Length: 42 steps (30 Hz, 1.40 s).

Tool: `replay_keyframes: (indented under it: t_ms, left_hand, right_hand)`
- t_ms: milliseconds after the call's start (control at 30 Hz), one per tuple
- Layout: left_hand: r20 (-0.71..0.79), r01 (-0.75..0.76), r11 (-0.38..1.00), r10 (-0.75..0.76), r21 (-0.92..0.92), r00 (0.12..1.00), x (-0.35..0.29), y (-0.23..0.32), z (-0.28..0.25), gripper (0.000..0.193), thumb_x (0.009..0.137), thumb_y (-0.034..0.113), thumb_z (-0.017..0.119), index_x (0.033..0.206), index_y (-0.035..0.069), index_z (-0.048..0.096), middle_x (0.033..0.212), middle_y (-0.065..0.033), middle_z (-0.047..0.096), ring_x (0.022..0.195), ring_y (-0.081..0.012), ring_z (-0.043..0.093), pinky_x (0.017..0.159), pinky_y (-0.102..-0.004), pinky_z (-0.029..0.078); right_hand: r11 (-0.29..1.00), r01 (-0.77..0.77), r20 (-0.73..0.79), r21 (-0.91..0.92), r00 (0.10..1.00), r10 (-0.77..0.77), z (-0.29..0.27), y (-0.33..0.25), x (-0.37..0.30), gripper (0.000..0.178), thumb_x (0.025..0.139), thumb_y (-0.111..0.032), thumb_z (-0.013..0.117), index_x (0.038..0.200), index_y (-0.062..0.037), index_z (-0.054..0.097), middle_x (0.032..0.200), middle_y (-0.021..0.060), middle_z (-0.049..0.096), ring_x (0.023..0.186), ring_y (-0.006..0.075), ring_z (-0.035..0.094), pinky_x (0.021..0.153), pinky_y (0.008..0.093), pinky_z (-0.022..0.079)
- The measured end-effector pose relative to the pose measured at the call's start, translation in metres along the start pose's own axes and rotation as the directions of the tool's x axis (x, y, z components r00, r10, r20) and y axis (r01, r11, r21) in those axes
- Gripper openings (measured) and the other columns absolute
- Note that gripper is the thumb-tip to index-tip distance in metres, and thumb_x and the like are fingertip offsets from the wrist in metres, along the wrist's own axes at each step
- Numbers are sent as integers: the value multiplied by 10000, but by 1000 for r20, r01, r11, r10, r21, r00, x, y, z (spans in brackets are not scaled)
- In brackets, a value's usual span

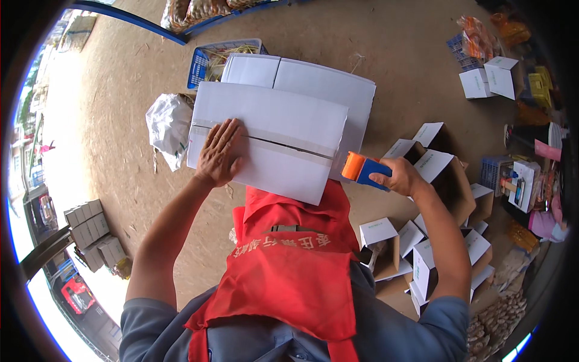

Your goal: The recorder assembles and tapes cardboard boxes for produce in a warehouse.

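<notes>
A white cardboard box (pixel 274 117) lies in front of me, its long seam running across the top face with a strip of tape along it. My left hand (pixel 220 154) rests flat on the box's left part, fingers stretched out over the seam. Just off the box's right end, my right hand (pixel 395 175) grips a blue and orange tape dispenser (pixel 365 171). Behind and partly under this box are another white box (pixel 325 78) and a smaller white box face (pixel 250 69) beside it. What supports them is hidden.
A blue crate (pixel 199 66) and a white plastic sack (pixel 169 127) stand at the far left of the boxes. Several open white cartons (pixel 443 169) are piled to my right. Stacked boxes (pixel 90 223) sit at far left. A person in pink (pixel 549 223) is at the right edge.
</notes>
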<state>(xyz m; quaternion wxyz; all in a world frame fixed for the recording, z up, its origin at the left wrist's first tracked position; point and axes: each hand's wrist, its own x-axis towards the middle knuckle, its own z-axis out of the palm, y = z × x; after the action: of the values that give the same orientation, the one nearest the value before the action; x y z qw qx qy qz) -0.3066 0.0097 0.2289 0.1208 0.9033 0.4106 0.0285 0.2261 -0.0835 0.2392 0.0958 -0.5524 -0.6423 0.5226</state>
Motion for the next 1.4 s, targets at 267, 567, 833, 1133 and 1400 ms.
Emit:
replay_keyframes:
  t_ms: [267, 567, 833, 1133, 1400]
  left_hand:
    - [-24, -13, 995, 10, -95, 1000, -3, -2, -1, 867, 953, 430, 651, 1682, 64, 360, 1782, -171, 292, 1660, -330, 259, 1364, -513, 169]
    - [-98, -59, 983, 42, -171, 994, -7, -5, 18, 929, 906, 397, 713, 1682, 46, 342, 1804, -194, 221, 1680, -331, 196, 1370, -533, 141]
    - [-167, -83, 968, 44, -236, 985, -10, -9, 25, 873, 946, 386, 680, 1672, 27, 353, 1786, -202, 265, 1677, -332, 206, 1373, -535, 143]
    - [-229, -108, 939, 32, -326, 973, -15, -14, 35, 798, 961, 283, 631, 1644, -37, 371, 1766, -236, 289, 1668, -352, 226, 1372, -544, 151]
    - [-220, -45, 935, -36, -352, 975, -14, -3, 39, 695, 960, 209, 575, 1587, -62, 446, 1762, -249, 285, 1678, -350, 192, 1390, -509, 120]
  right_hand:
    - [993, -107, -14, 47, 994, 108, 38, 55, 9, 779, 890, -760, 720, 1042, 2, 778, 830, 179, 773, 794, 335, 782, 734, 448, 597]
    - [941, -227, -17, -251, 973, 230, 28, 27, 36, 911, 892, -832, 657, 958, 72, 746, 825, 202, 756, 861, 337, 765, 783, 492, 563]
    - [899, -408, 60, -161, 905, 421, 25, -52, 49, 620, 998, -628, 633, 1150, -39, 750, 879, 232, 776, 780, 408, 767, 734, 499, 621]
    - [895, -413, -184, -167, 905, 383, 52, -110, 72, 549, 1006, -575, 632, 1264, -91, 669, 909, 241, 778, 812, 405, 773, 756, 497, 624]
    - [889, -423, -260, -176, 891, 373, 70, -131, 96, 525, 1014, -527, 631, 1364, -138, 597, 936, 249, 780, 841, 403, 779, 777, 496, 626]
